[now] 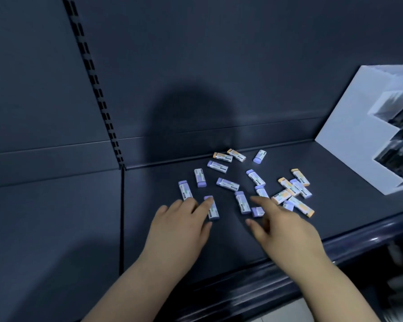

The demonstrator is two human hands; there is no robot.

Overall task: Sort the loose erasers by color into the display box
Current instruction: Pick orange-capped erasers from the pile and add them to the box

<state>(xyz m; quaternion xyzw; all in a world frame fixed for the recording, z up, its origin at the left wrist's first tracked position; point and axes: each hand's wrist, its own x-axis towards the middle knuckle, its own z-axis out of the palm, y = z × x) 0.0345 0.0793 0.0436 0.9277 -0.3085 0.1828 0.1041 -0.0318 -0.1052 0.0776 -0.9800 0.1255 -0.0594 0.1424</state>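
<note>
Several loose erasers in white sleeves lie scattered on the dark shelf (172,252). Most have purple ends, such as one purple eraser (227,184); a few have orange ends, such as one orange eraser (222,157). My left hand (179,224) reaches in with straight fingers, its fingertips touching a purple eraser (212,210) and the end of another purple eraser (185,190). My right hand (282,226) stretches over the pile with fingers spread, its index finger pointing above a purple eraser (242,202). It holds nothing. The white display box (349,126) stands at the right, with stepped compartments.
The shelf has a dark back panel with a slotted upright (96,89) at the left. A rounded front rail (335,245) edges the shelf. Bare shelf surface lies to the left of the erasers and between them and the box.
</note>
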